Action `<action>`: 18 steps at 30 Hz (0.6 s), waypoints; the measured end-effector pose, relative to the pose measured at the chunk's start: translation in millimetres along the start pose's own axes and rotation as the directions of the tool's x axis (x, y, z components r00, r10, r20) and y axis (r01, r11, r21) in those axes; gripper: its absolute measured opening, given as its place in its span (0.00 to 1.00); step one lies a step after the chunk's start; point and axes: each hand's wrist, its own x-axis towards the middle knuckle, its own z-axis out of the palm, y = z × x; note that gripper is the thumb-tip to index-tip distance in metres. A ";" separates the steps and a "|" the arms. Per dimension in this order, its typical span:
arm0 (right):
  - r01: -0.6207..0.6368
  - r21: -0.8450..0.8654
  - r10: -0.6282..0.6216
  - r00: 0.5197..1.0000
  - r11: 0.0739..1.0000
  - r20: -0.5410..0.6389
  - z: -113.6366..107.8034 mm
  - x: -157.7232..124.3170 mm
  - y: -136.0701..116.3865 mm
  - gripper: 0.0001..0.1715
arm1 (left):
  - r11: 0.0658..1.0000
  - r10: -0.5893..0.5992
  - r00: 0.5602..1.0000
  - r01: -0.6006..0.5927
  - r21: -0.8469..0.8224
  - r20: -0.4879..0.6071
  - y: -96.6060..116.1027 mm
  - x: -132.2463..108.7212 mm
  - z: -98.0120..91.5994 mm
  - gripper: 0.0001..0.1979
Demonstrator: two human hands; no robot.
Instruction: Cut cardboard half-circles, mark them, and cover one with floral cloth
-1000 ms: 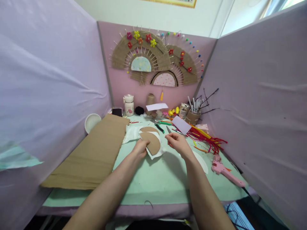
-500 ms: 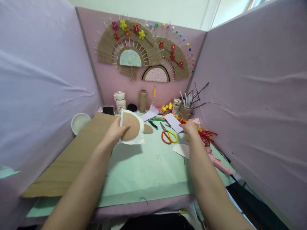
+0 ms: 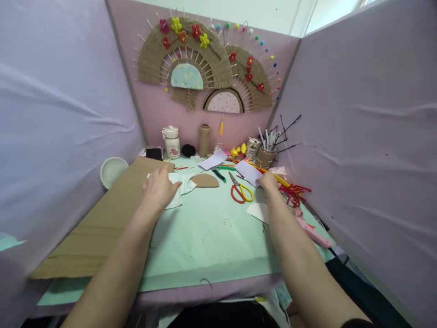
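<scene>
My left hand [image 3: 159, 189] rests over a white cloth [image 3: 186, 183] beside the large brown cardboard, its thumb spread away from the fingers. The cloth lies partly under the hand; the cardboard piece seen on it before is hidden. On the right, my right hand [image 3: 268, 181] has its fingers closed at the lower right corner of a pale lilac paper [image 3: 248, 172]. Between the hands lie a brown cardboard half-disc [image 3: 205, 181] and scissors [image 3: 241, 188] with red and yellow handles. A white half-disc [image 3: 258, 212] sits beside my right forearm.
Brown cardboard [image 3: 99, 223] covers the table's left side, near a white bowl [image 3: 114, 173]. A white jar [image 3: 171, 142], twine spool [image 3: 204, 140], can [image 3: 252, 148] and twig holder [image 3: 265, 157] line the back. Red pipe cleaners [image 3: 295, 192] and a pink glue gun [image 3: 314, 233] are right.
My left hand has come down and left with the cloth, whose cardboard face no longer shows. My right hand stays at the lilac paper. The view has shifted slightly.
</scene>
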 end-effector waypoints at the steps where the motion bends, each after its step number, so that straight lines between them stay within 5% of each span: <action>1: 0.020 0.003 -0.020 0.999 1.000 -0.028 -1.9 -4.2 -1.0 0.21 | 0.994 0.029 1.000 -0.029 -0.108 -0.004 6.9 -6.0 2.9 0.31; 4: 0.094 0.012 -0.092 0.987 0.995 -0.129 -11.6 -19.4 -4.8 0.18 | 0.868 0.043 0.999 -0.021 -0.496 0.032 22.6 -22.8 22.5 0.28; 7: 0.224 0.008 -0.218 0.956 0.975 -0.196 -20.3 -44.4 -9.7 0.20 | 0.651 -0.020 0.982 0.154 -0.743 0.187 31.7 -36.4 50.5 0.26; 10: 0.403 -0.004 -0.396 0.895 0.915 -0.205 -13.9 -91.8 -14.9 0.19 | 0.424 -0.089 0.869 0.476 -0.771 0.487 36.7 -44.9 73.8 0.23; 11: 0.490 -0.012 -0.483 0.855 0.872 -0.189 -7.2 -112.6 -16.1 0.16 | 0.316 -0.095 0.805 0.582 -0.749 0.586 37.6 -46.5 79.3 0.22; 14: 0.840 -0.010 -0.837 0.539 0.542 -0.091 21.3 -177.3 -15.5 0.11 | 0.013 -0.067 0.682 0.730 -0.683 0.728 38.2 -48.4 90.0 0.16; 18: 0.885 0.168 -0.877 0.458 0.435 -0.143 49.9 -225.9 -7.3 0.09 | -0.118 -0.117 0.687 0.708 -0.697 0.717 35.3 -48.2 96.8 0.09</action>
